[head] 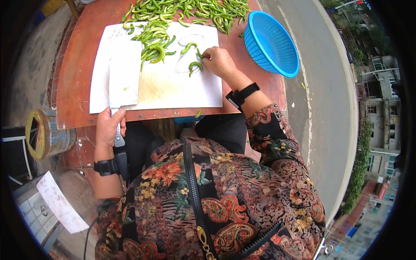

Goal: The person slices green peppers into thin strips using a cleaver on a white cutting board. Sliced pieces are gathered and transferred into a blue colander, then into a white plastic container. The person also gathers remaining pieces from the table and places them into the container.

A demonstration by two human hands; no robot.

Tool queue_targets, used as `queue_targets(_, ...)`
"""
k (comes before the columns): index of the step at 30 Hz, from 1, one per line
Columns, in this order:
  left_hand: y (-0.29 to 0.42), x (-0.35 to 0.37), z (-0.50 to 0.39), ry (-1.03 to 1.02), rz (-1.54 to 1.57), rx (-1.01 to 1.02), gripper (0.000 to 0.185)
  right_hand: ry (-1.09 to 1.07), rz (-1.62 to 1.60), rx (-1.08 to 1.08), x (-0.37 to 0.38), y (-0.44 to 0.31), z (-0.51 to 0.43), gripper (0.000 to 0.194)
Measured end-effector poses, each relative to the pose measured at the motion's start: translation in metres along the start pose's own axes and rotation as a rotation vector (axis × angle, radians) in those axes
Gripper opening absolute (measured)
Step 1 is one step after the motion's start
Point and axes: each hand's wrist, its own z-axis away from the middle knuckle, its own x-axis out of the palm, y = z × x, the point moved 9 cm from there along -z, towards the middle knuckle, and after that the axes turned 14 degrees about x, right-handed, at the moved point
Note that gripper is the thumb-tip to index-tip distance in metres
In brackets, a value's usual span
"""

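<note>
My left hand (pixel 110 125) grips the grey handle of a cleaver (pixel 124 78), its broad blade lying over the left part of a white cutting board (pixel 195 94). Bits of green stick to the blade. At the board's right side, my right hand (pixel 219 61) pinches a green chili pepper (pixel 200 54) between thumb and fingers. Two curved peppers lie close by: one pepper (pixel 195 66) just left of the hand, another pepper (pixel 189 48) farther up. Between the blade and these rests a heap of peppers (pixel 156 42) on the board.
A larger pile of green peppers (pixel 195 8) covers the far side of the red table (pixel 78 65). A blue plastic basket (pixel 273 45) stands at the table's right edge, tilted in view. Left of the table is a rusty metal drum (pixel 52 133). A road (pixel 321 81) runs along the right.
</note>
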Motion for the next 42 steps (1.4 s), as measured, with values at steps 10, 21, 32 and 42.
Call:
queue_targets(10,-0.004,-0.001,-0.001,-0.006,-0.007,-0.004,0.015,-0.013,-0.291,0.126,-0.046,0.023,0.041,0.016)
queue_targets(21,-0.002,-0.003,-0.002,0.016,-0.036,0.004,0.016,-0.503,-1.692,0.278,-0.010,0.028,0.079,0.011)
queue_targets(32,0.000,-0.001,-0.001,0.033,-0.062,-0.021,0.015,0.835,-1.454,-0.423,-0.476,0.132,0.090,0.008)
queue_targets(42,0.000,-0.001,-0.002,0.041,-0.076,-0.024,0.016,0.998,-1.328,-0.263,-0.315,0.069,0.176,0.013)
